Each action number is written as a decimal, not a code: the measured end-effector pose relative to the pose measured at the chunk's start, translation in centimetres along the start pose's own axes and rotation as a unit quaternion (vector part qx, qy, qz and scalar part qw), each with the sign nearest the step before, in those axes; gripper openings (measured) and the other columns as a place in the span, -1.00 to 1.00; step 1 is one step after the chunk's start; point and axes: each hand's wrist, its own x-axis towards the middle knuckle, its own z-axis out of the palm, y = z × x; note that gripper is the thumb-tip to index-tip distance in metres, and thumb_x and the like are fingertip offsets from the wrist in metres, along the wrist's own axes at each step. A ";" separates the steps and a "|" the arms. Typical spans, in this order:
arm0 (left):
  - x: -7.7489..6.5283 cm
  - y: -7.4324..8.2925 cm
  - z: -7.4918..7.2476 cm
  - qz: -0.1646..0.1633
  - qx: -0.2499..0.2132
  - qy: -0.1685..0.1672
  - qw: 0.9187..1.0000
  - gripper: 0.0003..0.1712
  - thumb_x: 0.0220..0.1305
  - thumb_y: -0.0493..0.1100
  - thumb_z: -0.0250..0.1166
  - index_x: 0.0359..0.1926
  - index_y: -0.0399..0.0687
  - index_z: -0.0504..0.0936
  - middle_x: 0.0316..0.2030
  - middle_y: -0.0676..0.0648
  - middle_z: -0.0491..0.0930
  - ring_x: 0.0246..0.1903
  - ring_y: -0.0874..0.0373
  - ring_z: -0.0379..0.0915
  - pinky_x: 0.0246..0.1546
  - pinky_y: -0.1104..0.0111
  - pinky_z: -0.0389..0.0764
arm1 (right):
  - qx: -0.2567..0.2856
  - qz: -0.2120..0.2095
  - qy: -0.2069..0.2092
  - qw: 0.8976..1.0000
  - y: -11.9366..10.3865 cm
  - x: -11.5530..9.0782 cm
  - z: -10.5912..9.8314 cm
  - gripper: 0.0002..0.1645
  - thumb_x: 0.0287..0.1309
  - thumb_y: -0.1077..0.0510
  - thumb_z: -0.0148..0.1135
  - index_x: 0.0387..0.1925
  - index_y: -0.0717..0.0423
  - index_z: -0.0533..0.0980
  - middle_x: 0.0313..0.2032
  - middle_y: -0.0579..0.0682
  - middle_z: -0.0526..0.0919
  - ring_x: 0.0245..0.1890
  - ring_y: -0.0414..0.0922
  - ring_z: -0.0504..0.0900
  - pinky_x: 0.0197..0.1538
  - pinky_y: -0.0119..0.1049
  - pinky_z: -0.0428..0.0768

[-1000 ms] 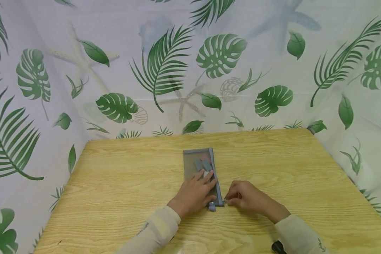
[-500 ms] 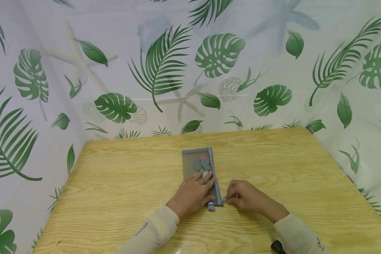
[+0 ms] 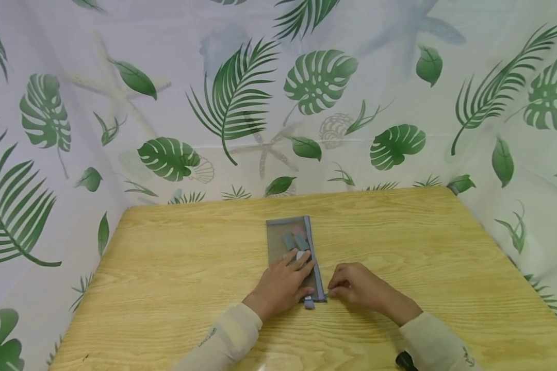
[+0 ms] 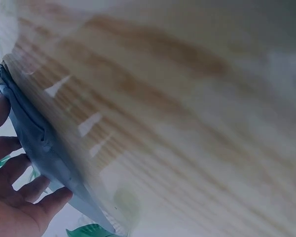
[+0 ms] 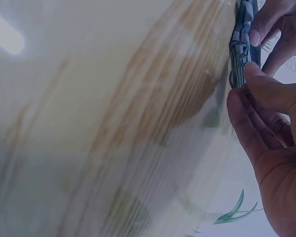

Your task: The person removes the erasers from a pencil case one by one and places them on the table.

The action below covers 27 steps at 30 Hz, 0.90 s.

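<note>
A flat grey mesh zip pouch [image 3: 278, 232] with blue-grey edging lies on the table. Through its mesh show two grey-blue pieces [image 3: 289, 240], a white piece [image 3: 300, 254] and something pinkish [image 3: 298, 229]. My left hand [image 3: 280, 281] rests on the pouch, fingers spread and thumb near its front edge; the left wrist view catches these fingers against the pouch side [image 4: 42, 138]. At the front right corner my right hand [image 3: 364, 288] pinches the zipper pull [image 3: 327, 295] between thumb and fingers, which mostly hide it. Close to the left hand, the right hand [image 5: 276, 123] appears in the right wrist view.
A small fabric tab [image 3: 309, 304] sticks out from the pouch's front edge. The wood-grain table [image 3: 185, 268] meets a leaf-print curtain [image 3: 260, 103] at the back and sides. Something black [image 3: 405, 360] shows beside the right sleeve at the table's front.
The pouch and left hand stay in place. My right fingertips have moved slightly left toward the pouch corner, covering more of the zipper pull than before.
</note>
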 end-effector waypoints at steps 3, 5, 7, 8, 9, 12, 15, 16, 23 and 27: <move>-0.1 0.0 0.1 -0.001 0.000 0.000 1.000 -0.26 0.49 0.26 0.08 0.52 0.00 0.32 0.52 -0.04 0.19 0.49 -0.07 0.10 0.40 0.08 0.29 | 0.001 -0.002 0.004 1.000 0.1 0.0 0.1 -0.93 0.13 0.36 0.45 -0.35 0.16 0.76 -0.36 -0.11 0.68 -0.36 -0.29 0.62 -0.30 -0.39 0.64; -0.1 0.0 0.1 0.000 0.003 0.004 1.000 -0.26 0.49 0.26 0.09 0.51 0.00 0.33 0.51 -0.04 0.20 0.49 -0.07 0.11 0.40 0.08 0.30 | 0.002 -0.003 0.009 1.000 0.1 0.0 0.2 -0.92 0.12 0.37 0.45 -0.37 0.16 0.75 -0.37 -0.11 0.68 -0.36 -0.28 0.62 -0.30 -0.38 0.65; -0.1 0.1 0.1 0.001 0.005 0.007 1.000 -0.26 0.49 0.26 0.10 0.51 0.00 0.33 0.51 -0.05 0.21 0.48 -0.07 0.12 0.39 0.09 0.30 | 0.001 -0.004 0.015 1.000 0.1 0.0 0.2 -0.91 0.11 0.38 0.45 -0.38 0.16 0.75 -0.38 -0.11 0.68 -0.37 -0.29 0.62 -0.31 -0.39 0.64; -0.1 0.1 0.1 0.001 0.005 0.007 1.000 -0.26 0.49 0.26 0.10 0.51 0.00 0.33 0.51 -0.05 0.20 0.48 -0.07 0.12 0.39 0.09 0.30 | 0.001 -0.004 0.018 1.000 0.0 0.0 0.3 -0.91 0.11 0.38 0.45 -0.38 0.16 0.75 -0.38 -0.11 0.68 -0.37 -0.29 0.62 -0.31 -0.39 0.64; -0.1 0.1 0.1 0.001 0.005 0.007 1.000 -0.26 0.49 0.26 0.09 0.51 0.00 0.33 0.51 -0.05 0.20 0.48 -0.07 0.12 0.39 0.09 0.30 | 0.000 -0.004 0.022 1.000 0.0 0.0 0.3 -0.91 0.11 0.39 0.45 -0.38 0.17 0.75 -0.38 -0.11 0.68 -0.37 -0.29 0.62 -0.31 -0.39 0.64; -0.1 0.1 0.2 0.001 0.005 0.008 1.000 -0.26 0.49 0.26 0.09 0.51 0.00 0.33 0.51 -0.05 0.21 0.48 -0.08 0.12 0.39 0.09 0.31 | -0.004 -0.006 0.033 0.999 -0.1 0.0 0.4 -0.92 0.11 0.39 0.45 -0.38 0.18 0.75 -0.39 -0.10 0.68 -0.38 -0.29 0.62 -0.33 -0.40 0.64; 0.0 0.2 0.2 0.002 0.007 0.008 1.000 -0.26 0.49 0.27 0.09 0.51 0.00 0.34 0.51 -0.05 0.21 0.48 -0.07 0.12 0.39 0.08 0.31 | -0.011 -0.013 0.048 0.999 -0.2 0.0 0.6 -0.92 0.09 0.39 0.46 -0.40 0.19 0.75 -0.41 -0.09 0.68 -0.40 -0.29 0.62 -0.35 -0.41 0.64; 0.0 0.2 0.2 0.002 0.007 0.007 1.000 -0.26 0.49 0.27 0.09 0.51 0.00 0.34 0.51 -0.05 0.21 0.48 -0.07 0.12 0.39 0.08 0.31 | -0.014 -0.017 0.053 0.998 -0.2 0.0 0.6 -0.93 0.09 0.40 0.46 -0.40 0.20 0.75 -0.42 -0.08 0.67 -0.41 -0.29 0.62 -0.36 -0.41 0.63; -0.1 0.2 0.0 0.003 0.010 0.001 1.000 -0.26 0.49 0.26 0.09 0.51 -0.01 0.34 0.51 -0.06 0.21 0.48 -0.08 0.11 0.41 0.08 0.28 | -0.044 -0.028 0.078 0.996 -0.4 0.1 1.1 -0.91 0.04 0.42 0.48 -0.45 0.21 0.75 -0.47 -0.10 0.63 -0.48 -0.32 0.57 -0.42 -0.44 0.59; -0.2 0.3 -0.3 0.006 0.014 0.004 1.000 -0.27 0.48 0.25 0.12 0.50 -0.01 0.36 0.50 -0.06 0.24 0.47 -0.08 0.14 0.40 0.09 0.30 | -0.057 -0.022 0.085 0.995 -0.5 0.1 1.3 -0.86 0.05 0.46 0.45 -0.46 0.20 0.75 -0.47 -0.10 0.63 -0.48 -0.32 0.56 -0.42 -0.44 0.58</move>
